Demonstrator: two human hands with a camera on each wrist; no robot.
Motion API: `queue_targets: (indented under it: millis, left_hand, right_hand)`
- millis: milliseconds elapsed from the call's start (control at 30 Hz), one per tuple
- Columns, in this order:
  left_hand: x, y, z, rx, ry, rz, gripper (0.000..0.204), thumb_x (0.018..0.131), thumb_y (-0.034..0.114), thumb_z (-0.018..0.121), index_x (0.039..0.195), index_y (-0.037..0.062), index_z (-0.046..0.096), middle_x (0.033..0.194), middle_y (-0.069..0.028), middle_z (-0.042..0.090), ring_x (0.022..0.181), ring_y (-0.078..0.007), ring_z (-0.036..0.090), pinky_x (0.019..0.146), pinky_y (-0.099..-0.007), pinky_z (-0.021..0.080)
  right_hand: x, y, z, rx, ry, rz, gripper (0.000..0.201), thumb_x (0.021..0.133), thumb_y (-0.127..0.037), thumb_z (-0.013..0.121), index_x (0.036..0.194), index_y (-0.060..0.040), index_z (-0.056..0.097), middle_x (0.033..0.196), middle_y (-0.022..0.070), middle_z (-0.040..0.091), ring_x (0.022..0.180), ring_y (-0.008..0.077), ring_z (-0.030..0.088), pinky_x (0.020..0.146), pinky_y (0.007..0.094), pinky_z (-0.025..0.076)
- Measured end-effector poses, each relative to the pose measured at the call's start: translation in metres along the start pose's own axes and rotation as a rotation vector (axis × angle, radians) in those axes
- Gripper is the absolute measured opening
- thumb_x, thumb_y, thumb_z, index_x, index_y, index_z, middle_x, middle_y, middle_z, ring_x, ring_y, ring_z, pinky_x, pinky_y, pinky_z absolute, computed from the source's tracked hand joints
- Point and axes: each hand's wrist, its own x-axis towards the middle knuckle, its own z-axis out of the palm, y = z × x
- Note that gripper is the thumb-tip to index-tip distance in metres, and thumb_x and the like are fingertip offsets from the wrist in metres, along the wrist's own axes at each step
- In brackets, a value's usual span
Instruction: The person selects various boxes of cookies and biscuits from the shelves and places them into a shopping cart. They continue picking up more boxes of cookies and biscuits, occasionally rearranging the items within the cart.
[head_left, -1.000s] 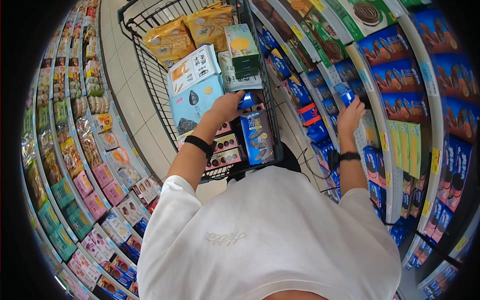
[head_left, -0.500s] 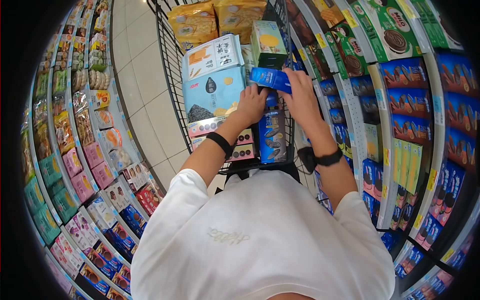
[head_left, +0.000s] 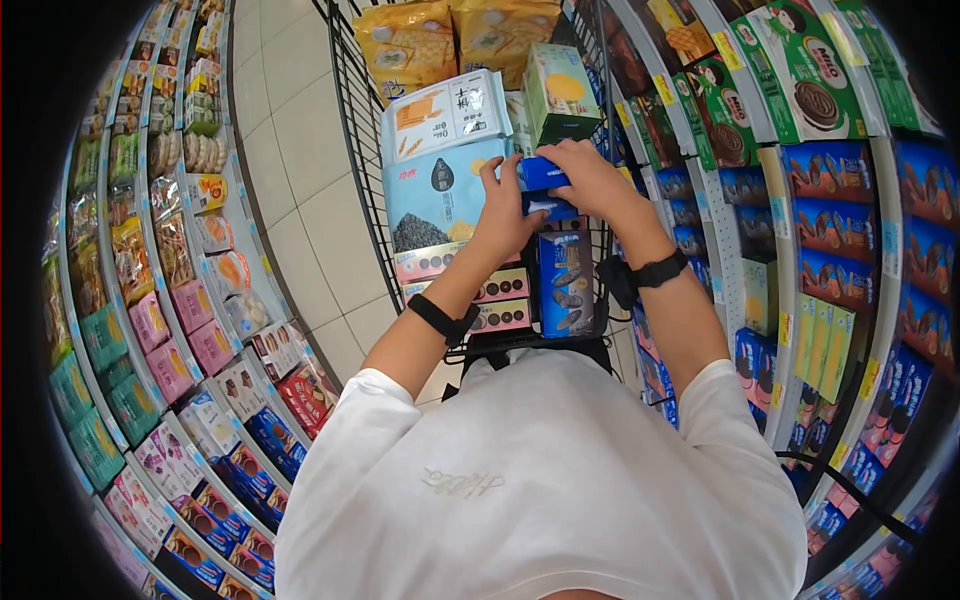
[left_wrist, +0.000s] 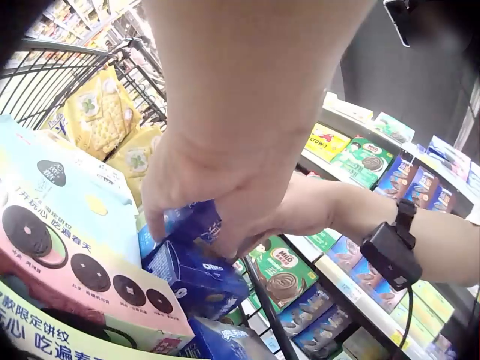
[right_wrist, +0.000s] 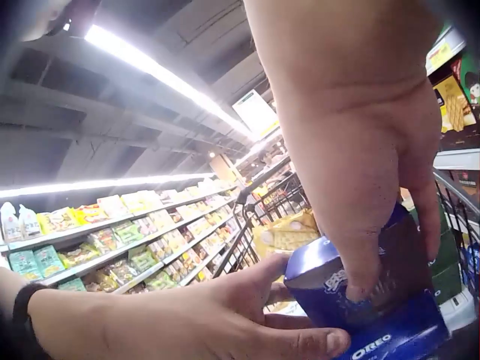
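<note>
Inside the shopping cart, two blue Oreo boxes are stacked between the person's hands. The right hand (head_left: pixel 598 182) grips the upper box (head_left: pixel 541 173) from above, its thumb on the near face in the right wrist view. At the left end of the stack, the left hand (head_left: pixel 503 222) holds the lower box (right_wrist: pixel 382 341), thumb along its side and fingers curled behind. Just below them lies a tall blue cookie box (head_left: pixel 567 285). Left of the hands are a light-blue cracker pack (head_left: pixel 435 195) and pink cookie boxes (head_left: pixel 500 315).
Yellow cracker bags (head_left: pixel 405 50), a white cracker pack (head_left: pixel 445 115) and a green box (head_left: pixel 560 90) fill the cart's far part. The black wire cart side (head_left: pixel 358 130) borders the load. Stocked shelves (head_left: pixel 735 250) stand close on the right; tiled floor (head_left: pixel 300 170) runs along the left.
The right hand has come from the shelf side into the cart with a blue Oreo box and set it over the other one. The left hand has shifted round the stack's left end.
</note>
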Motion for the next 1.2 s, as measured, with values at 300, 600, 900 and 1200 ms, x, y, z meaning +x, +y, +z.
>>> queue_targets:
  millis: [300,600,900,1200]
  left_hand:
    - [0.016,0.006,0.000,0.105,-0.081,0.129,0.085,0.069,0.003,0.078,0.140,-0.0001,0.032,0.125,-0.0243,0.047,0.115,-0.0442,0.048,0.099,-0.0459,0.042]
    - [0.026,0.004,0.003,0.522,-0.300,0.041,0.067,0.084,0.041,0.066,0.126,-0.0061,0.045,0.114,-0.0264,0.055,0.101,-0.0410,0.056,0.089,-0.0487,0.045]
    - [0.031,0.011,0.044,0.643,-0.047,0.158,0.043,0.092,0.035,0.056,0.120,0.0020,0.056,0.120,-0.0168,0.055,0.115,-0.0396,0.049,0.106,-0.0561,0.030]
    - [0.027,0.010,0.034,0.661,-0.066,0.130,0.037,0.093,0.034,0.055,0.115,0.0041,0.056,0.108,-0.0172,0.056,0.111,-0.0417,0.049,0.105,-0.0605,0.030]
  right_hand:
    - [0.012,0.012,0.025,-0.040,-0.164,0.069,0.068,0.070,-0.016,0.079,0.129,-0.0049,0.047,0.124,0.0183,0.050,0.112,0.0428,0.047,0.096,0.0462,0.042]
    - [-0.021,0.023,0.024,0.265,0.330,0.011,0.058,0.078,-0.012,0.068,0.131,-0.0034,0.048,0.130,0.0191,0.043,0.124,0.0391,0.039,0.103,0.0438,0.036]
    - [-0.134,0.203,-0.021,-0.483,1.144,0.773,0.038,0.082,-0.021,0.068,0.112,-0.0011,0.055,0.112,0.0239,0.054,0.111,0.0384,0.049,0.096,0.0542,0.034]
    - [-0.191,0.291,-0.067,-0.364,0.673,1.105,0.065,0.093,-0.045,0.052,0.134,0.0050,0.046,0.129,0.0343,0.051,0.119,0.0487,0.050,0.101,0.0537,0.038]
